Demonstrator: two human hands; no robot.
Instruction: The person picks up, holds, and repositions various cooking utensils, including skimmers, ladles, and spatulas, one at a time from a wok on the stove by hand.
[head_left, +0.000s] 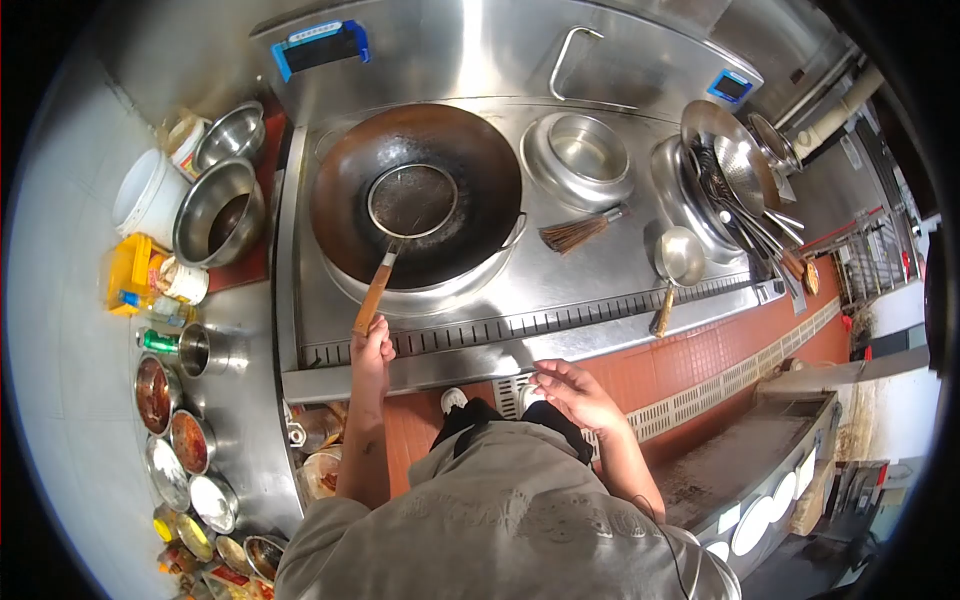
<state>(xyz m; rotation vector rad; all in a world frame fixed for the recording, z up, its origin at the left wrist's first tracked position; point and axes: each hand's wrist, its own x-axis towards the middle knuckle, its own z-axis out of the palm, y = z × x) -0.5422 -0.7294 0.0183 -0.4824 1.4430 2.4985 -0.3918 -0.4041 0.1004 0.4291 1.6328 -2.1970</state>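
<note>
My left hand (pixel 373 343) is closed around the wooden handle of a round mesh strainer (pixel 413 200). The strainer's mesh is over the middle of a large dark wok (pixel 345 215), which sits on the left burner; whether it touches the wok's bottom I cannot tell. My right hand (pixel 575 395) is in front of the stove's edge, fingers apart and slightly bent, holding nothing. A ladle (pixel 681 256) with a wooden handle rests on the stovetop to the right of that hand. A short bristle brush (pixel 578 233) lies between the wok and the ladle.
A metal pot (pixel 588 150) sits on the middle burner. On the right stand a wok with strainers and ladles (pixel 740 170). Along the left counter are a steel bowl (pixel 218 215), a white bucket (pixel 148 195) and several sauce bowls (pixel 192 441). A long metal trough (pixel 740 455) is at the lower right.
</note>
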